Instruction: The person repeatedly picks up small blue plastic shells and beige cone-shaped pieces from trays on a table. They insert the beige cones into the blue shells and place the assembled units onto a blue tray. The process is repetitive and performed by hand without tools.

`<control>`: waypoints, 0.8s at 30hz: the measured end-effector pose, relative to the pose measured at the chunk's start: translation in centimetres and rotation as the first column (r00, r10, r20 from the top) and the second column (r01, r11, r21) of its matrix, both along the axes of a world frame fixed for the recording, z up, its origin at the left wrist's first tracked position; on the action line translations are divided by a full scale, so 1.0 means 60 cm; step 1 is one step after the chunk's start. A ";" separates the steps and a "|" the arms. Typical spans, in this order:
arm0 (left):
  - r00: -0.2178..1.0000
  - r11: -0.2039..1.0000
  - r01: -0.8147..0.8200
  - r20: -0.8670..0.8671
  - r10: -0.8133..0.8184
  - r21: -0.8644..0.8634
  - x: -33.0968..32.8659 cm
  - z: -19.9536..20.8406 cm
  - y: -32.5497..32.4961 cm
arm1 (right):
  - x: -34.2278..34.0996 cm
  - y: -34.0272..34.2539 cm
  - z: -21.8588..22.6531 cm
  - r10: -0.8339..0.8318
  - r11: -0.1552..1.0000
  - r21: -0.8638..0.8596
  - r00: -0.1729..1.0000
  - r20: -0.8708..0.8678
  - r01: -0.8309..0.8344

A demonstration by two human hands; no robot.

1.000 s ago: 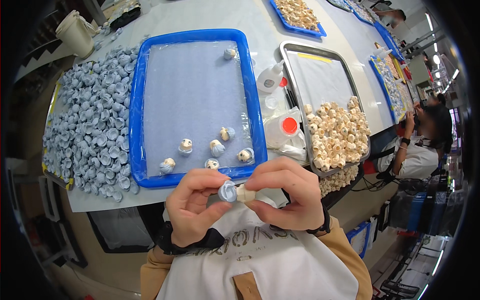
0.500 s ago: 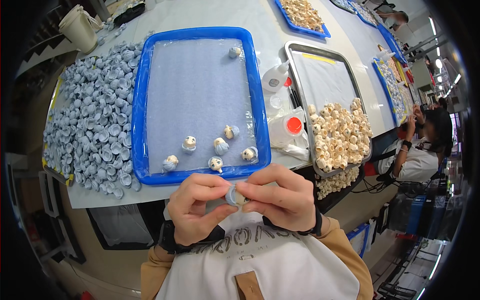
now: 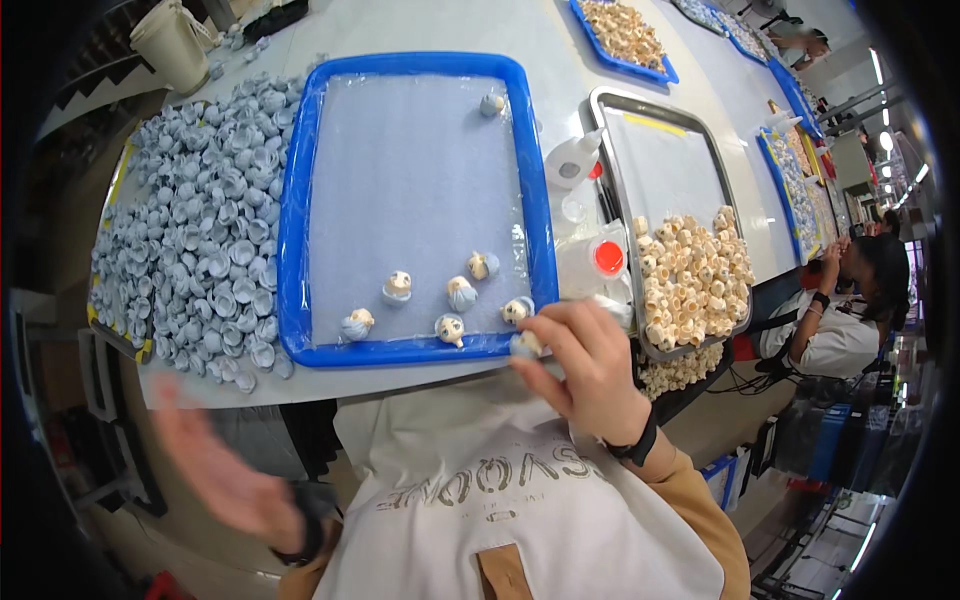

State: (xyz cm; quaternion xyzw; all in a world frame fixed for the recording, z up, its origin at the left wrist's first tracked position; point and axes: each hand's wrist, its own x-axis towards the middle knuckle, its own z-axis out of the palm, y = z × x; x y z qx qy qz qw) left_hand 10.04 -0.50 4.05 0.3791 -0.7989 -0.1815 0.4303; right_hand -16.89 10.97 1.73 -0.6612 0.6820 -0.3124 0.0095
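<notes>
**While one hand grips, the other hangs loose**

While the right hand pinches a small capped piece at the blue tray's near rim, the left hand hangs blurred, open and empty, below the table edge.

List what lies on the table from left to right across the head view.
Pile of grey caps → blue tray holding a few assembled pieces → white squeeze bottle → metal tray with cream pieces → further blue trays.
</notes>
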 end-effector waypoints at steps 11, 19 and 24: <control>0.859 0.923 -0.376 0.340 0.382 -0.088 0.056 -0.146 -0.103 | 0.016 -0.016 0.009 -0.092 0.994 0.060 0.996 -0.015 0.093; 0.844 0.881 -0.427 0.258 0.469 -0.205 0.057 -0.156 -0.102 | 0.017 -0.003 -0.002 -0.110 0.994 0.010 0.987 0.114 0.110; 0.826 0.881 -0.448 0.307 0.472 -0.149 0.058 -0.158 -0.087 | 0.017 -0.005 -0.003 -0.102 0.994 -0.027 0.986 0.132 0.106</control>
